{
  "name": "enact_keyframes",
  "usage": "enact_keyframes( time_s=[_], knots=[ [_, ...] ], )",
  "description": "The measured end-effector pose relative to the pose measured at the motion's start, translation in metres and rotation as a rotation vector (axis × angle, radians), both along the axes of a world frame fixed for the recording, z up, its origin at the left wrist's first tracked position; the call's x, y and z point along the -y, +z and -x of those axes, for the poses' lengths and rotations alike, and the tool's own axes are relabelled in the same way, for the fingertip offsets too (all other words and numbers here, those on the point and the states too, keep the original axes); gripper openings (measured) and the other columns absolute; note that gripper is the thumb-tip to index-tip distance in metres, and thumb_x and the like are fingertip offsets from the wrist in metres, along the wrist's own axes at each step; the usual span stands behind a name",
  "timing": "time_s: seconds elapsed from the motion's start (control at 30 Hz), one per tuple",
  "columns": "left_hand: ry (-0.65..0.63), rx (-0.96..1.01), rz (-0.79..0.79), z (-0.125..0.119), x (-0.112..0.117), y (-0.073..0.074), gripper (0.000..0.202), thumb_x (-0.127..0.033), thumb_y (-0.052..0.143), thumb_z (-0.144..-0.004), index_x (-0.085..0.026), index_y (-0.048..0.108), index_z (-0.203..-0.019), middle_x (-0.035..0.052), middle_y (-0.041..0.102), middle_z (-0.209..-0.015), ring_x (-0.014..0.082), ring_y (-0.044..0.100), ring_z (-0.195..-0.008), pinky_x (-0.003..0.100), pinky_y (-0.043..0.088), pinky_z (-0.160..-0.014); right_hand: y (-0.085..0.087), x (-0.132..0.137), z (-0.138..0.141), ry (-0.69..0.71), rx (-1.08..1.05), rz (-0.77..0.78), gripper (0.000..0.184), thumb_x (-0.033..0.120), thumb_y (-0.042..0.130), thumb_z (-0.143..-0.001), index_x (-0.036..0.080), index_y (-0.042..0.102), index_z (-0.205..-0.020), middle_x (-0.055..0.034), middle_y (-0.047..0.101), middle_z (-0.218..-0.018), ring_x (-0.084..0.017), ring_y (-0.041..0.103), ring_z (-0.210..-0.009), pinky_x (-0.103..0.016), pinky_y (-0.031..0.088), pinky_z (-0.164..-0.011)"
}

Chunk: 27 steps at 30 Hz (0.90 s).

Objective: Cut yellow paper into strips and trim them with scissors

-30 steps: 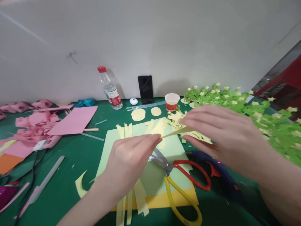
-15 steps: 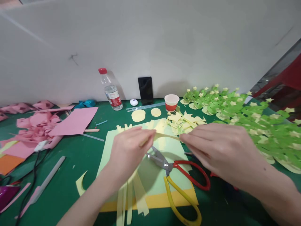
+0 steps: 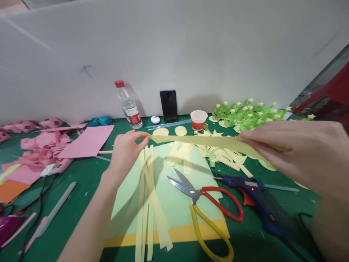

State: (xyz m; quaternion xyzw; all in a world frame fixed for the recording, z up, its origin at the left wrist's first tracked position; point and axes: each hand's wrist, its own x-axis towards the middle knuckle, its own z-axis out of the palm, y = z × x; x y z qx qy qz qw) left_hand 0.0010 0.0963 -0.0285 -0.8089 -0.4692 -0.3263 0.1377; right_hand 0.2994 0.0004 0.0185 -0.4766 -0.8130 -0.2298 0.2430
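Note:
A pale yellow paper strip (image 3: pixel 195 139) is stretched level above the table between my two hands. My left hand (image 3: pixel 131 145) pinches its left end between thumb and fingertips. My right hand (image 3: pixel 294 149) is closed on the strip farther right, with the rest of it passing under the fingers. Below lie open scissors (image 3: pixel 193 193) with one red and one yellow handle, on a light green paper sheet (image 3: pixel 185 218). Several cut yellow strips (image 3: pixel 149 203) rest on the sheet's left part. A blue glue gun (image 3: pixel 253 187) with a small red light lies under my right hand.
Yellow scraps (image 3: pixel 223 153) are heaped behind the scissors, near a red-and-white paper cup (image 3: pixel 199 120). A phone (image 3: pixel 169 105) and a water bottle (image 3: pixel 129 107) stand by the wall. Green paper plants (image 3: pixel 251 112) crowd the right; pink paper pieces (image 3: pixel 45 143) cover the left.
My hands have moved apart, the left to the left and the right to the right, and a long stretch of strip now shows between them. The glue gun has come into view.

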Motion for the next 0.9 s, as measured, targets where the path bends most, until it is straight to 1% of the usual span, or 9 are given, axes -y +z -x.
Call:
enact_keyframes(
  time_s=[0.1,0.2,0.27,0.33,0.4,0.5,0.57,0.7,0.9],
  knots=[
    [0.031,0.058,-0.082,0.013,-0.009,-0.001,0.012,-0.018,0.055,-0.074,-0.019,0.063,-0.065,-0.0026,0.064,-0.054,0.0164,0.060,-0.052,0.032,0.051,-0.057,0.002,-0.001,-0.005,0.025,-0.061,0.026,0.035,0.024,0.036,-0.085,0.021,0.062,-0.062,-0.0036,0.064,-0.054,-0.019,0.058,-0.048,-0.028,0.032,-0.039],
    [-0.021,0.103,-0.131,0.004,0.004,0.006,0.023,-0.010,0.043,-0.080,-0.017,0.062,-0.090,0.0004,0.068,-0.083,0.0167,0.064,-0.073,0.037,0.052,-0.075,0.002,-0.007,-0.004,0.167,-0.167,0.209,0.031,0.027,0.039,-0.085,0.022,0.061,-0.065,-0.0010,0.068,-0.063,-0.015,0.060,-0.050,-0.025,0.039,-0.041],
    [-0.181,0.101,-0.132,-0.016,0.024,0.011,0.033,-0.004,0.032,-0.081,-0.015,0.060,-0.096,0.0025,0.065,-0.102,0.0174,0.058,-0.100,0.036,0.045,-0.091,0.000,-0.013,0.000,0.233,-0.248,0.408,0.027,0.026,0.042,-0.085,0.022,0.061,-0.067,0.0004,0.067,-0.066,-0.013,0.059,-0.051,-0.022,0.040,-0.042],
    [-0.424,0.084,-0.075,-0.038,0.047,0.015,0.035,-0.002,0.027,-0.083,-0.014,0.059,-0.092,0.0034,0.066,-0.097,0.0131,0.060,-0.096,0.029,0.047,-0.090,-0.002,-0.020,0.006,0.257,-0.309,0.602,0.026,0.026,0.043,-0.085,0.020,0.062,-0.068,0.0006,0.064,-0.064,-0.011,0.056,-0.051,-0.021,0.039,-0.044],
    [-0.480,-0.022,0.096,-0.058,0.066,0.017,0.028,-0.013,0.035,-0.087,-0.009,0.053,-0.108,0.0099,0.062,-0.109,0.0148,0.056,-0.103,0.027,0.047,-0.090,-0.003,-0.026,0.011,0.288,-0.338,0.776,0.027,0.030,0.042,-0.085,0.019,0.062,-0.070,0.0002,0.061,-0.061,-0.011,0.053,-0.051,-0.021,0.039,-0.044],
    [-0.520,-0.168,0.226,-0.072,0.077,0.014,0.060,-0.044,0.054,-0.078,-0.006,0.040,-0.123,0.0152,0.051,-0.125,0.0218,0.045,-0.117,0.037,0.039,-0.099,-0.004,-0.034,0.014,0.336,-0.394,0.992,0.028,0.035,0.043,-0.084,0.018,0.063,-0.074,-0.0008,0.060,-0.065,-0.011,0.053,-0.055,-0.020,0.040,-0.046],
    [-0.530,-0.207,0.243,-0.072,0.076,0.011,0.065,-0.043,0.058,-0.075,-0.007,0.036,-0.125,0.0146,0.049,-0.128,0.0224,0.042,-0.119,0.042,0.031,-0.104,-0.004,-0.037,0.013,0.337,-0.462,1.096,0.025,0.035,0.046,-0.083,0.018,0.063,-0.075,-0.0007,0.060,-0.066,-0.010,0.053,-0.055,-0.020,0.040,-0.046],
    [-0.517,-0.159,0.275,-0.067,0.069,0.009,0.050,-0.035,0.056,-0.079,-0.012,0.040,-0.120,0.0120,0.056,-0.119,0.0214,0.048,-0.114,0.042,0.031,-0.104,-0.008,-0.043,0.006,0.343,-0.686,1.138,0.029,0.039,0.047,-0.082,0.017,0.064,-0.072,-0.0019,0.062,-0.068,-0.011,0.057,-0.058,-0.019,0.043,-0.047],
    [-0.442,0.196,0.247,-0.060,0.078,0.020,0.045,-0.034,0.058,-0.078,-0.020,0.043,-0.118,0.0086,0.058,-0.116,0.0205,0.055,-0.105,0.032,0.049,-0.087,-0.009,-0.046,0.003,0.384,-1.053,0.951,0.059,0.038,0.009,-0.091,0.016,0.064,-0.095,-0.0004,0.066,-0.071,-0.009,0.059,-0.055,-0.022,0.041,-0.048]
  ],
)
